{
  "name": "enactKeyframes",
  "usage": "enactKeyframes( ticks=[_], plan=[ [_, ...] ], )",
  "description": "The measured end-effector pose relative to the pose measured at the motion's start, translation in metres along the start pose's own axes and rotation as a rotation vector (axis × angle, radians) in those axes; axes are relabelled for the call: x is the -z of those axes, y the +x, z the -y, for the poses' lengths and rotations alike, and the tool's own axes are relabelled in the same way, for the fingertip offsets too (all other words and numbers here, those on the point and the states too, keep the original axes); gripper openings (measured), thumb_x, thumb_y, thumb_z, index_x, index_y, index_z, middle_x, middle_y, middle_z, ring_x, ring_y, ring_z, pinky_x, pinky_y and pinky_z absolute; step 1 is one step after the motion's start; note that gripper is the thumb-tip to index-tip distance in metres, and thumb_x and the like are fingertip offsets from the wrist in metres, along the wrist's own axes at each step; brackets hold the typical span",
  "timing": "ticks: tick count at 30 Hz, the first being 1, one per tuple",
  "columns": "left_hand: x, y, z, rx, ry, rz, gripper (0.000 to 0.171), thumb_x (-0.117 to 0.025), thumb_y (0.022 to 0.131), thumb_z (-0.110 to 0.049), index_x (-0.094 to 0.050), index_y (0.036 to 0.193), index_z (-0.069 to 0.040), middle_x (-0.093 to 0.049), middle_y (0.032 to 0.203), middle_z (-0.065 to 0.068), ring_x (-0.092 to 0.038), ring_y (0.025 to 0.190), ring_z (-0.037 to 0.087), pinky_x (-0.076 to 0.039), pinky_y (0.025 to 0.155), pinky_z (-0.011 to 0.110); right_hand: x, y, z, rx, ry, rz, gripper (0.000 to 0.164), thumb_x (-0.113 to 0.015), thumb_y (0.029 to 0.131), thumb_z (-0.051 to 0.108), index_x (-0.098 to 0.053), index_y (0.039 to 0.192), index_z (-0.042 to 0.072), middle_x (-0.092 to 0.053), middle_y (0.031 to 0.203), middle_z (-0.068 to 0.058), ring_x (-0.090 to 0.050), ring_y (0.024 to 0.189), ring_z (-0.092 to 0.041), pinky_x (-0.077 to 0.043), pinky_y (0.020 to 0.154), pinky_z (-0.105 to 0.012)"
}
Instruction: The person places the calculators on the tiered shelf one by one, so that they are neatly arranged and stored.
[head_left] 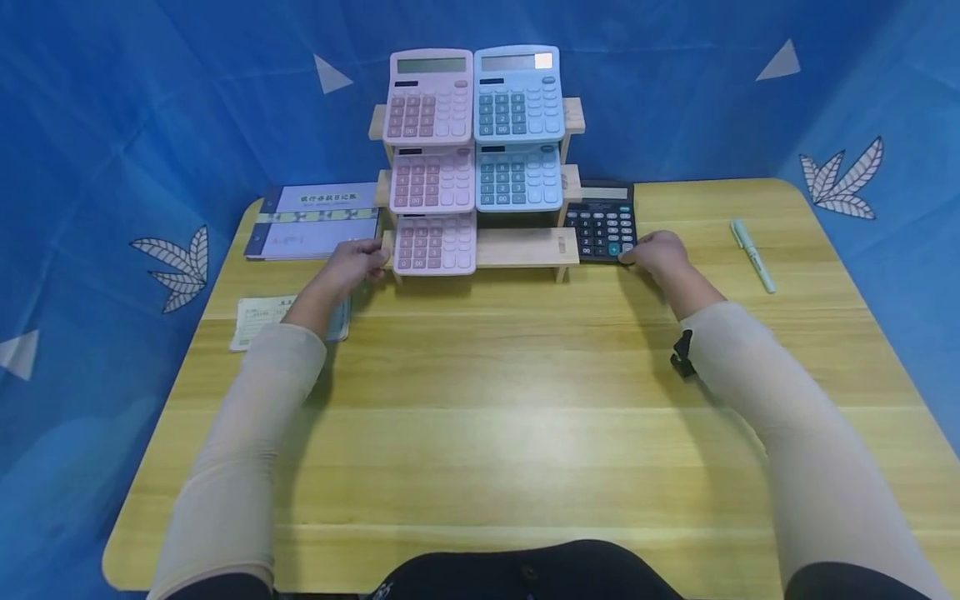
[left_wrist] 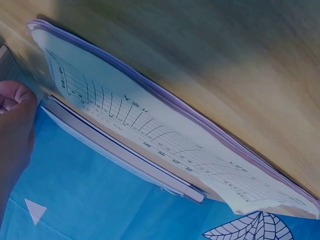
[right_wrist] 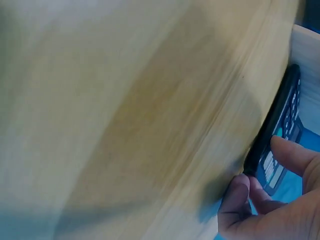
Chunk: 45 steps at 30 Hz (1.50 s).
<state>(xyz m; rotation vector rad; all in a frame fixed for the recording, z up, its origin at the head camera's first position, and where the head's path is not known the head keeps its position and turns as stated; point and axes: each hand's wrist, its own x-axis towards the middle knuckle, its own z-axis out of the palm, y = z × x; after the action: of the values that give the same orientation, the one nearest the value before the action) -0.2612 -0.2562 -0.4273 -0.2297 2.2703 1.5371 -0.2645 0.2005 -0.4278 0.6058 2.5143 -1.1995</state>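
A three-tier wooden rack (head_left: 525, 247) stands at the back middle of the table. It bears pink calculators (head_left: 435, 244) on the left of all tiers and light blue calculators (head_left: 519, 177) on the right of the upper two. My left hand (head_left: 351, 265) grips the left end of the lowest tier with bent fingers; its fingertips are partly hidden. Beside the rack's right end lies a black calculator (head_left: 600, 225). My right hand (head_left: 660, 252) pinches its near right corner, and the right wrist view shows the thumb (right_wrist: 295, 156) on top of this calculator (right_wrist: 274, 135).
Left of the rack lies a lilac account book (head_left: 315, 218). Nearer, under my left forearm, are printed form pads (head_left: 257, 318). A mint green pen (head_left: 753, 257) rests at the right. Blue patterned cloth (head_left: 675, 92) hangs behind the table (head_left: 510, 467).
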Motion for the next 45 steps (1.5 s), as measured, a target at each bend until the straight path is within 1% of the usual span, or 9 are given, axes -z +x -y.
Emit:
enactKeyframes(
  ticks=[4, 9, 13, 18, 20, 25, 31, 39, 45],
  plan=[
    [-0.002, 0.0, -0.001, 0.013, 0.001, 0.003, 0.053, -0.046, 0.1, -0.023, -0.027, 0.148, -0.008, -0.046, 0.127, 0.012, -0.054, 0.094, 0.019, -0.044, 0.098, 0.036, 0.001, 0.003, 0.001, -0.02, -0.029, 0.01, 0.055, -0.064, 0.087, 0.012, -0.042, 0.132, -0.01, -0.041, 0.136, -0.023, -0.04, 0.109, -0.029, -0.04, 0.099, -0.042],
    [-0.005, -0.001, 0.0, 0.036, 0.011, 0.011, 0.056, -0.047, 0.099, -0.028, -0.027, 0.148, -0.011, -0.048, 0.119, 0.008, -0.053, 0.093, 0.017, -0.044, 0.098, 0.035, 0.001, 0.005, 0.0, -0.03, 0.055, 0.064, 0.054, -0.058, 0.09, 0.005, -0.033, 0.136, -0.012, -0.04, 0.134, -0.021, -0.041, 0.104, -0.024, -0.041, 0.096, -0.035],
    [-0.006, -0.002, 0.001, 0.019, -0.002, 0.007, 0.055, -0.047, 0.1, -0.026, -0.027, 0.148, -0.009, -0.049, 0.117, 0.008, -0.054, 0.093, 0.018, -0.045, 0.096, 0.035, 0.008, 0.0, 0.002, 0.006, 0.169, 0.146, 0.04, -0.055, 0.091, 0.0, -0.041, 0.127, -0.01, -0.058, 0.104, -0.008, -0.055, 0.081, -0.013, -0.05, 0.075, -0.024],
    [-0.009, -0.003, 0.0, 0.007, -0.018, 0.003, 0.054, -0.047, 0.1, -0.023, -0.027, 0.148, -0.007, -0.049, 0.115, 0.008, -0.054, 0.093, 0.019, -0.045, 0.096, 0.035, 0.029, -0.006, 0.001, -0.031, 0.279, 0.295, 0.01, -0.058, 0.093, 0.007, -0.056, 0.101, 0.003, -0.066, 0.066, 0.006, -0.061, 0.061, -0.006, -0.048, 0.057, -0.019],
    [-0.01, -0.004, 0.0, 0.008, -0.015, 0.01, 0.055, -0.047, 0.1, -0.024, -0.027, 0.148, -0.007, -0.049, 0.116, 0.008, -0.054, 0.093, 0.019, -0.045, 0.096, 0.035, 0.04, -0.008, -0.002, -0.071, 0.362, 0.37, 0.006, -0.057, 0.094, 0.009, -0.061, 0.09, 0.007, -0.068, 0.067, 0.003, -0.063, 0.062, -0.007, -0.048, 0.056, -0.018],
    [-0.009, -0.005, -0.001, 0.001, -0.02, 0.021, 0.055, -0.046, 0.1, -0.022, -0.025, 0.148, -0.006, -0.047, 0.119, 0.009, -0.054, 0.091, 0.018, -0.045, 0.096, 0.036, 0.064, -0.017, -0.013, -0.184, 0.622, 0.515, 0.028, -0.05, 0.096, 0.004, -0.068, 0.075, 0.006, -0.07, 0.074, -0.009, -0.068, 0.068, -0.013, -0.052, 0.058, -0.018],
    [-0.007, -0.004, -0.001, 0.001, -0.018, 0.019, 0.056, -0.046, 0.1, -0.022, -0.023, 0.149, -0.006, -0.046, 0.124, 0.011, -0.054, 0.089, 0.014, -0.046, 0.096, 0.035, 0.083, -0.033, -0.027, -0.269, 0.8, 0.538, 0.029, -0.047, 0.096, 0.0, -0.069, 0.077, 0.003, -0.07, 0.077, -0.016, -0.07, 0.072, -0.021, -0.055, 0.06, -0.021],
    [-0.004, -0.001, -0.002, 0.017, -0.013, 0.01, 0.057, -0.046, 0.1, -0.024, -0.023, 0.149, -0.007, -0.047, 0.12, 0.008, -0.054, 0.088, 0.014, -0.046, 0.094, 0.034, 0.091, -0.055, -0.037, -0.239, 0.868, 0.557, 0.025, -0.049, 0.095, -0.001, -0.07, 0.082, 0.004, -0.071, 0.081, -0.016, -0.07, 0.076, -0.023, -0.055, 0.063, -0.024],
    [-0.003, 0.001, -0.004, 0.036, -0.011, -0.007, 0.056, -0.047, 0.1, -0.024, -0.025, 0.148, -0.007, -0.049, 0.111, 0.005, -0.055, 0.087, 0.013, -0.046, 0.094, 0.033, 0.079, -0.072, -0.035, -0.186, 0.867, 0.636, 0.022, -0.048, 0.095, -0.002, -0.068, 0.088, 0.003, -0.071, 0.084, -0.016, -0.07, 0.078, -0.023, -0.054, 0.064, -0.025]
  ],
)
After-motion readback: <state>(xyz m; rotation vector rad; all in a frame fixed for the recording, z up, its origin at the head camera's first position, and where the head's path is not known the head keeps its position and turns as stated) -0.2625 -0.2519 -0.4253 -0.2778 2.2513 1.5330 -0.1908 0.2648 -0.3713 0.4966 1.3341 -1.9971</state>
